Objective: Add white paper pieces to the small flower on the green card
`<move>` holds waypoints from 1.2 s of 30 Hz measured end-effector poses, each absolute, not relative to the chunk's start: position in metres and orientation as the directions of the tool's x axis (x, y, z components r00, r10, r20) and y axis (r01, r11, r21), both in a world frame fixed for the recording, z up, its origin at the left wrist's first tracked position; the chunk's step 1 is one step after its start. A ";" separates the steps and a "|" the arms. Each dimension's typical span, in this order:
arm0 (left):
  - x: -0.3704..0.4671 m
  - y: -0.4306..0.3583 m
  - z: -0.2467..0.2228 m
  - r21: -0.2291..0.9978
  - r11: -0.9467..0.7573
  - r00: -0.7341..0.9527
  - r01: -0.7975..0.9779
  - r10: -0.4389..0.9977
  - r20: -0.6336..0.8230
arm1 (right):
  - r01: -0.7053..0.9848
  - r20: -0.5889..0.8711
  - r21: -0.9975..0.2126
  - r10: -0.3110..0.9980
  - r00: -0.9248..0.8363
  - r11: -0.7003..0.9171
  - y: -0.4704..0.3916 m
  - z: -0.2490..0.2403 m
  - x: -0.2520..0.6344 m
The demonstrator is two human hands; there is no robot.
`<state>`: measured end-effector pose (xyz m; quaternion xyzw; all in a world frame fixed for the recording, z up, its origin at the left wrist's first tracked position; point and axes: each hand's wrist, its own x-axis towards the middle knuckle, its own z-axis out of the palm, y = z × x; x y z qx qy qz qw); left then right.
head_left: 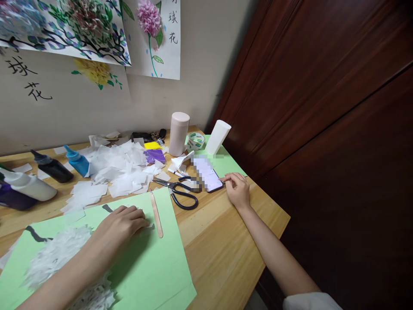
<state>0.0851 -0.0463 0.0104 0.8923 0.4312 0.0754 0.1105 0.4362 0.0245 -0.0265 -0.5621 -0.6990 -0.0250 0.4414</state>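
My left hand [124, 224] is over a light green sheet [167, 267], fingers bent and closed. A small pale scrap of paper [148, 228] shows at its fingertips. Under my left forearm lies a fluffy white paper flower [60, 256], partly hidden, with dark painted strokes [37, 234] beside it. Right of that hand is a wooden craft stick [156, 214]. My right hand [238, 189] holds nothing. Its index finger reaches to the edge of a lit phone [209, 174], while the other fingers are curled. Black-handled scissors [182, 191] lie between the hands.
White paper squares [119, 165] are heaped at the back. Paint bottles [51, 167] lie at left. A pale cup [179, 134], a tape roll [196, 140] and a white cylinder [218, 137] stand near the wall. A dark wooden panel [322, 129] borders the table's right side.
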 end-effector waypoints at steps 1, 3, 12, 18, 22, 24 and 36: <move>0.085 -0.047 0.010 0.266 -0.603 0.616 0.752 0.787 0.042 | 0.809 0.647 -0.457 0.763 0.017 0.370 0.025 -0.027 0.436; 0.086 -0.047 0.010 0.269 -0.601 0.610 0.753 0.790 0.056 | 0.812 0.649 -0.448 0.761 0.007 0.375 0.026 -0.027 0.437; 0.085 -0.047 0.006 0.281 -0.607 0.608 0.743 0.788 0.095 | 0.815 0.665 -0.426 0.747 -0.014 0.394 0.026 -0.026 0.436; 0.083 -0.044 0.006 0.286 -0.618 0.630 0.732 0.774 0.062 | 0.818 0.667 -0.422 0.745 -0.011 0.390 0.026 -0.026 0.436; 0.082 -0.043 0.006 0.290 -0.631 0.644 0.720 0.763 0.062 | 0.815 0.687 -0.412 0.726 -0.016 0.408 0.025 -0.026 0.436; 0.083 -0.045 0.005 0.285 -0.612 0.617 0.737 0.782 0.086 | 0.815 0.690 -0.406 0.723 -0.023 0.414 0.026 -0.026 0.436; 0.085 -0.048 0.010 0.266 -0.589 0.606 0.763 0.795 0.023 | 0.795 0.578 -0.425 0.806 -0.129 0.432 0.027 -0.029 0.433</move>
